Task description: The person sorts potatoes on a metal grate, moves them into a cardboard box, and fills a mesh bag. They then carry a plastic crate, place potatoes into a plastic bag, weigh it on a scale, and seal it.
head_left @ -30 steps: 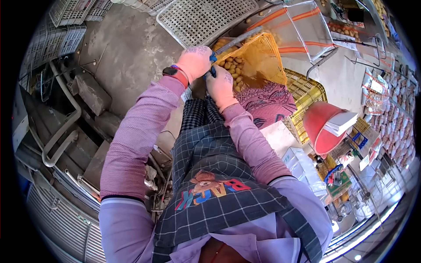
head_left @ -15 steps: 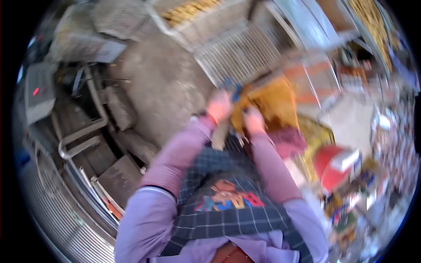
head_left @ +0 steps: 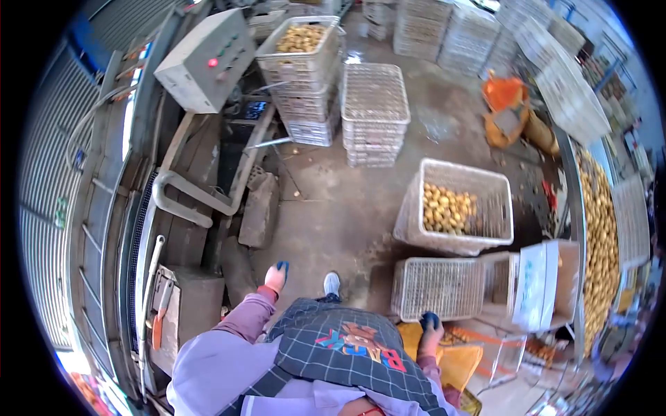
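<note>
My left hand [head_left: 275, 277] hangs low in front of my left side, over the bare floor. Dark blue covers its fingertips; they point forward, holding nothing that shows. On the other side my right hand [head_left: 431, 334] is open, its fingers also dark blue, right at the near corner of an upturned white plastic crate [head_left: 438, 288]. Beside and under that hand lies yellow-orange cloth or sacking [head_left: 461, 365]. A larger white crate [head_left: 411, 208], part filled with potatoes [head_left: 447, 210], stands just beyond the upturned one.
Crates [head_left: 298, 69] topped with potatoes and a second crate stack [head_left: 375, 114] stand ahead. A control box [head_left: 206, 62] and bent metal pipe [head_left: 187, 191] line the left. At right are a cardboard box [head_left: 548, 284] and a long potato-filled trough [head_left: 600, 256]. My shoe [head_left: 332, 284] is on the floor.
My hands were together at the yellow cloth; now they are apart, the left away to the left, the right beside the crate. My view has lifted and swung towards the room ahead.
</note>
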A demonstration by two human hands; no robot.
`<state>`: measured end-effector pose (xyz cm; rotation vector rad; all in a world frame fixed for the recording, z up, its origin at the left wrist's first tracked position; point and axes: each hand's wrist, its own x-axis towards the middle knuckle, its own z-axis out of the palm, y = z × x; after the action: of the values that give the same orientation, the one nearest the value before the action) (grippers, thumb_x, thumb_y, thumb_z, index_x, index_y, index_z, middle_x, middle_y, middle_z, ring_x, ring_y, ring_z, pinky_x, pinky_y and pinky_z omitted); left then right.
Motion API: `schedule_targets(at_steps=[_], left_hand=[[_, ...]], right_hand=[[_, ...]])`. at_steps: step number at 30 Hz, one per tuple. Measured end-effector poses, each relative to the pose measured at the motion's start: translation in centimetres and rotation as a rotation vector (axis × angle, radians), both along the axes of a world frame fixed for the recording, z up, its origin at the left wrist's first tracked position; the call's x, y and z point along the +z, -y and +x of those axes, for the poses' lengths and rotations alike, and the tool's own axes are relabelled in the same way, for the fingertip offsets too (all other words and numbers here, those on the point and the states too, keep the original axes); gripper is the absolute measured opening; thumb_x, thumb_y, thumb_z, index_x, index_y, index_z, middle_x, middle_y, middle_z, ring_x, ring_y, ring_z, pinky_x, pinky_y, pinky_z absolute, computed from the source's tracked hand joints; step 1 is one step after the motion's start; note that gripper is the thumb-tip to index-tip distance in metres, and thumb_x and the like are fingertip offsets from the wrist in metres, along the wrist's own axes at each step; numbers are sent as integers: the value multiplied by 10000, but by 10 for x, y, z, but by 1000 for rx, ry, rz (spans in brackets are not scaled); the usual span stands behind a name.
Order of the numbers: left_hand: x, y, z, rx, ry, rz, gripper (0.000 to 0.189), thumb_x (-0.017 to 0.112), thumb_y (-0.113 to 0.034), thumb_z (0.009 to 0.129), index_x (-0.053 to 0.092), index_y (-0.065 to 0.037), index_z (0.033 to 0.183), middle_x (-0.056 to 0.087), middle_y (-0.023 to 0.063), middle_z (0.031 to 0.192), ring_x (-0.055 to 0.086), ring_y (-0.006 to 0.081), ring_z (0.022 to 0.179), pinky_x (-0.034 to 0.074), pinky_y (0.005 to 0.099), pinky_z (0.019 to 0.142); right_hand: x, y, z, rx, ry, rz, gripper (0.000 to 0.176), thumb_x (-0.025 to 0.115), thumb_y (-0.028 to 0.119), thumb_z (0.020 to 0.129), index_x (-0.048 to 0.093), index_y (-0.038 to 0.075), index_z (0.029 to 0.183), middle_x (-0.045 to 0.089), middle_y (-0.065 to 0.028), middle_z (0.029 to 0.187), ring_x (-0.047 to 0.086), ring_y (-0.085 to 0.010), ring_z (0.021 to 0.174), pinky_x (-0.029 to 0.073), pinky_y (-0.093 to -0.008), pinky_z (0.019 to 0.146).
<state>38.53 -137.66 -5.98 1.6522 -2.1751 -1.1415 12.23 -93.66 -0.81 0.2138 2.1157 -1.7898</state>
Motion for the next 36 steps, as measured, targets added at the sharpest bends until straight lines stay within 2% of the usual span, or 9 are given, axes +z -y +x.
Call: schedule_targets(at_steps=[4, 6, 10, 17, 20, 26, 31, 34, 36], left_hand=[[2, 91, -59, 219, -451, 225, 422, 554, -296, 931, 599, 63, 1148, 677, 156, 1060, 638, 242, 953, 479, 350, 838], [4, 115, -92, 245, -625, 364, 457, 561, -282, 940, 554, 77, 1223, 639, 99, 1146, 587, 163, 1012, 456, 308, 881], [59, 143, -171, 265, -750, 733, 519, 524, -362, 963, 480, -21, 1352, 538, 89, 1327, 523, 216, 1178, 377, 338, 1017], [51, 268, -327, 244, -914, 830, 570, 439, -385, 989, 352, -45, 1439, 399, 101, 1459, 434, 272, 1298, 330, 399, 1069], [20, 345, -408, 288, -863, 843, 613, 493, -378, 969, 333, -26, 1444, 397, 96, 1460, 385, 248, 1337, 292, 378, 1093], [-59, 472, -601, 306, -469, 634, 828, 671, -462, 836, 359, 50, 1406, 410, 155, 1435, 384, 215, 1326, 297, 308, 1082], [-97, 529, -693, 146, -324, 723, 896, 680, -496, 788, 339, 65, 1399, 520, 247, 1320, 567, 321, 1152, 436, 338, 960], [-86, 542, -710, 60, 10, 521, 864, 686, -513, 765, 389, 40, 1358, 586, 277, 1195, 615, 380, 1029, 471, 381, 917], [-103, 540, -711, 340, 187, 330, 848, 703, -538, 730, 431, -3, 1329, 581, 281, 1180, 585, 403, 1063, 463, 417, 927]], right_hand=[[20, 176, -46, 427, -244, 302, 235, 589, 140, 904, 650, -12, 1073, 686, -146, 992, 641, -222, 925, 481, -316, 853], [47, 236, -63, 504, -197, 141, 252, 602, 129, 891, 642, -18, 1092, 685, -131, 1030, 637, -220, 948, 472, -314, 872], [39, 296, -126, 543, -155, 165, 227, 575, 108, 911, 644, -20, 1085, 681, -68, 967, 629, -139, 861, 486, -269, 806], [-11, 430, -342, 216, 17, -180, 237, 589, 173, 936, 640, -19, 1067, 662, -62, 925, 629, -149, 769, 514, -260, 723], [-57, 524, -459, 106, 73, -261, 224, 603, 173, 932, 641, -1, 1069, 646, -36, 944, 610, -138, 785, 498, -256, 714], [-191, 669, -641, 240, -130, 181, 272, 620, 187, 913, 634, -38, 1065, 663, -79, 960, 580, -163, 854, 457, -288, 798], [-198, 730, -701, 459, -86, 621, 382, 712, 271, 838, 645, -41, 1047, 683, -122, 989, 610, -221, 889, 464, -344, 841], [-235, 709, -722, 415, -16, 329, 338, 743, 243, 811, 669, -33, 992, 688, -96, 926, 611, -208, 823, 478, -336, 791], [-174, 734, -721, 341, 469, 368, 258, 753, 193, 805, 686, -3, 957, 683, -61, 887, 582, -133, 784, 472, -286, 730]])
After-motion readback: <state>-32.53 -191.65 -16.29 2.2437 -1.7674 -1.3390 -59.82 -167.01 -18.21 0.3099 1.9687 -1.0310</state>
